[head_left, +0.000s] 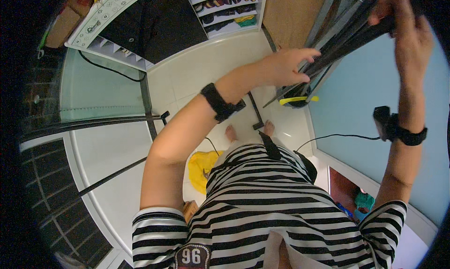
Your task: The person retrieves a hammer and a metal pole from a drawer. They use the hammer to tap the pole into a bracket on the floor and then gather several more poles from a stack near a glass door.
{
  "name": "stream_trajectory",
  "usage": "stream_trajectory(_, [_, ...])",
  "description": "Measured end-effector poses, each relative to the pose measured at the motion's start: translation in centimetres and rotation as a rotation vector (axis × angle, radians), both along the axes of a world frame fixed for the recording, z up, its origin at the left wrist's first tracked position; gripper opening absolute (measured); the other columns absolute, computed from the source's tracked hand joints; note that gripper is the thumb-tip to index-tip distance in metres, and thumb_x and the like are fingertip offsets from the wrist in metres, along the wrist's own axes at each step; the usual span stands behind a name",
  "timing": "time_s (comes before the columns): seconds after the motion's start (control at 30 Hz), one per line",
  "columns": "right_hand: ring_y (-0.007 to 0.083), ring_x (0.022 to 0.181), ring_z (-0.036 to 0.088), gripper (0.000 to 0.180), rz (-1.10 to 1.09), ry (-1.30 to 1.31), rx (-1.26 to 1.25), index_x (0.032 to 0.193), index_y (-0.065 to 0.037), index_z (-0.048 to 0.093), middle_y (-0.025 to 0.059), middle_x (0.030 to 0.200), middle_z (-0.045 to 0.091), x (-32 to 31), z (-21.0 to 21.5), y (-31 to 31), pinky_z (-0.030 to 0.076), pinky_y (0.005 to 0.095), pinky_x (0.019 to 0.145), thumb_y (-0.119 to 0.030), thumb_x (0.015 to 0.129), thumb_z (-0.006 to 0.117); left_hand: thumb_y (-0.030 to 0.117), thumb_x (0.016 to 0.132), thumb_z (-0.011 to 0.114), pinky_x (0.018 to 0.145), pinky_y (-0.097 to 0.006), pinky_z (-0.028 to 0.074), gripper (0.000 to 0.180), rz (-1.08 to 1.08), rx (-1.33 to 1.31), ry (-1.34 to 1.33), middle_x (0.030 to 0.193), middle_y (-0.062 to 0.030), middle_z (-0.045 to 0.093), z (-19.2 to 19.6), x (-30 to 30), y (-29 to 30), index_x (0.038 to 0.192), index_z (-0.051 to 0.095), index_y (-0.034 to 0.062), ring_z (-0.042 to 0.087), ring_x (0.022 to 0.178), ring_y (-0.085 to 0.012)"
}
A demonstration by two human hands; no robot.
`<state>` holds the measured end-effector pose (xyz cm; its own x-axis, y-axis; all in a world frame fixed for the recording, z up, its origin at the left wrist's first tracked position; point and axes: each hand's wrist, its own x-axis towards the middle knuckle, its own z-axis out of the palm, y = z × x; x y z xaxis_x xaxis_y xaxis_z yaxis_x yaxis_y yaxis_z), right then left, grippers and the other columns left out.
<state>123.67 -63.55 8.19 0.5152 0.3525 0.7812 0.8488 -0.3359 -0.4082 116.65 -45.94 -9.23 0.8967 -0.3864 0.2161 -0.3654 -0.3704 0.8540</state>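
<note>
Head | both hands' grip — left hand (pixel 283 66), right hand (pixel 408 32) — clasping dark poles (pixel 349 34) | shoe rack (pixel 227 6) behind, seemingly

A single head-worn fisheye view looks steeply down the person's striped shirt (pixel 262 208) to the floor (pixel 206 67), close on both raised forearms; edges curve toward the rim.

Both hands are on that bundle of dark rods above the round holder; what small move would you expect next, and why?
Probably a short lift or a lowering along the rods' length, though direction cannot be told. The left hand grips the dark rods lower down, the right hand grips them higher, and their lower ends point at the dark round holder on the floor.
</note>
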Motion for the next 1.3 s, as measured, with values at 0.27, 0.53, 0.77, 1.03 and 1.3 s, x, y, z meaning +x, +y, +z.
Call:
stream_trajectory(0.27, [0.0109,0.065,0.059,0.009,0.256,0.536,0.067,0.088,-0.003,0.047,0.0053,0.073,0.060,-5.4,-9.5,3.7,0.039,0.0177,0.050,-0.012,0.090,0.049,0.028,0.085,0.052,0.060,-0.038,0.045,0.030,0.020,0.068,0.106,0.070,-0.0183,0.056,-8.1,-1.6,0.7,0.090,0.052,-0.0015,0.057,0.063,-0.0302])
stream_trajectory(0.53, [0.0074,0.061,0.054,0.013,0.105,0.555,0.055,0.079,-0.002,0.052,0.0005,0.066,0.056,-7.5,-12.4,4.5,0.044,0.0210,0.056,-0.009,0.081,0.063,0.019,0.083,0.052,0.067,-0.042,0.044,0.020,0.032,0.064,0.056,0.079,-0.0206,0.059,-11.1,-3.1,1.8,0.090,0.054,-0.0003,0.057,0.076,-0.0369])
stream_trajectory(0.77, [0.0111,0.063,0.058,0.011,0.215,0.609,0.161,0.081,-0.002,0.049,0.0034,0.069,0.058,-8.7,-12.3,5.0,0.046,0.0222,0.057,-0.006,0.083,0.059,0.025,0.087,0.051,0.061,-0.041,0.044,0.026,-0.015,0.011,0.024,0.073,-0.0201,0.057,-12.0,-4.2,2.1,0.092,0.052,-0.0004,0.057,0.068,-0.0341])
stream_trajectory(1.03, [0.0115,0.063,0.059,0.011,0.168,0.566,0.111,0.082,-0.002,0.049,0.0048,0.069,0.059,-9.1,-11.4,4.7,0.046,0.0221,0.058,-0.007,0.083,0.059,0.030,0.088,0.049,0.064,-0.041,0.045,0.030,-0.015,0.024,0.082,0.077,-0.0204,0.058,-9.8,-4.5,2.0,0.090,0.052,0.0003,0.057,0.073,-0.0356])
stream_trajectory(1.3, [0.0128,0.062,0.059,0.012,0.169,0.554,0.093,0.083,-0.002,0.048,0.0064,0.068,0.059,-9.5,-11.0,4.8,0.047,0.0223,0.057,-0.008,0.084,0.058,0.025,0.087,0.048,0.066,-0.045,0.043,0.024,-0.038,0.016,0.085,0.079,-0.0214,0.058,-10.8,-4.3,1.6,0.093,0.053,0.0024,0.057,0.075,-0.0375])
